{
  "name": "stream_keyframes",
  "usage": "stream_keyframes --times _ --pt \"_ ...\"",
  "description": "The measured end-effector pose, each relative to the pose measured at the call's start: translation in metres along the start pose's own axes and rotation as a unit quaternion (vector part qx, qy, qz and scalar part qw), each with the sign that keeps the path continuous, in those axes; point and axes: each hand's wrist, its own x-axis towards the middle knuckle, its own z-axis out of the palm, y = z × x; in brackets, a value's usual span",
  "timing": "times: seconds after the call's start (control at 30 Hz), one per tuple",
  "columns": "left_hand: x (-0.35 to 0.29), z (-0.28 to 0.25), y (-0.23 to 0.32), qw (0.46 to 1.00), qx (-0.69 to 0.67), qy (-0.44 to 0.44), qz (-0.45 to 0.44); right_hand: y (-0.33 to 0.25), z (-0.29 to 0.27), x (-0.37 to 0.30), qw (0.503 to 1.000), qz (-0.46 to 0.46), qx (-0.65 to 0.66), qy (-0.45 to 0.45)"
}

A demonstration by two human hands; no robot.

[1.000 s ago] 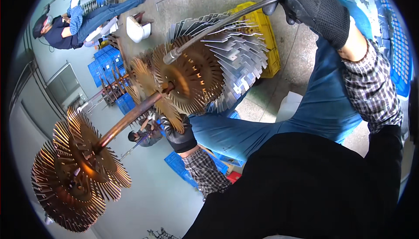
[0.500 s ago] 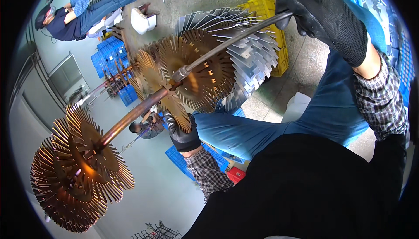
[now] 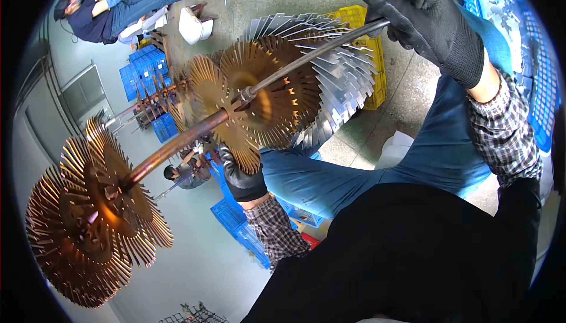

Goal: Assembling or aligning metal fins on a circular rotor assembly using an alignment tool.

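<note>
My right hand (image 3: pixel 421 25), in a black glove, is closed around the handle of a long-shafted metal socket wrench (image 3: pixel 318 55). A bent end of its handle rises above my fist. The wrench's socket end meets the hub of a copper-brown rack, whose thick bar (image 3: pixel 177 148) runs down to the left. Round slotted discs with comb-like edges sit on this bar, including a large cluster (image 3: pixel 97 223) at its far left end. My gloved left hand (image 3: pixel 242 175) grips the lower edge of the middle slotted disc (image 3: pixel 242 140); some fingers are hidden behind it. Flat silver metal strips (image 3: pixel 345 84) fan out around the right-hand disc.
A yellow crate (image 3: pixel 375 75) stands behind the strips. At the right, a blue crate (image 3: pixel 536 66) holds metal pieces. More blue crates (image 3: pixel 144 69) and a white seat (image 3: pixel 194 26) are farther off. Two other people (image 3: pixel 97 16) (image 3: pixel 188 172) are in the background.
My right hand has shifted slightly left and down, and the wrench handle's bent end has turned. The bar and its left disc cluster have swung a little to the left.
</note>
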Motion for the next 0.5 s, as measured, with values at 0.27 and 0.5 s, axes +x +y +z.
stream_keyframes --times 0.27,0.5 --pt "-0.004 0.004 -0.015 0.636 -0.721 -0.012 -0.276 0.004 -0.006 -0.01 0.967 -0.109 -0.23 -0.025" --pt "0.007 -0.005 0.01 0.884 -0.439 -0.014 -0.158 -0.002 0.0 -0.011 0.984 -0.082 -0.149 -0.059"
